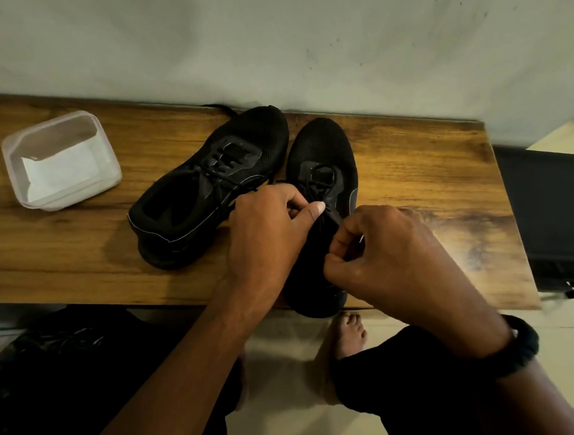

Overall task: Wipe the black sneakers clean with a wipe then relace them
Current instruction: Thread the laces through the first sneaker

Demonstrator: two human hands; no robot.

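Two black sneakers stand on a wooden bench (75,254). The left sneaker (207,185) lies angled with its toe toward the wall and its laces threaded. The right sneaker (322,166) points away from me, its heel at the bench's front edge. My left hand (266,232) pinches a black lace (314,184) over the right sneaker's tongue. My right hand (380,247) has its fingers curled, pinching the other lace end near the shoe's opening. Both hands hide the rear half of that shoe.
A clear plastic tub (61,159) holding a white wipe (62,169) sits at the bench's left. A pale wall runs behind the bench. A dark object (560,216) stands to the right. My bare foot (349,332) and dark-clothed knees are below the bench edge.
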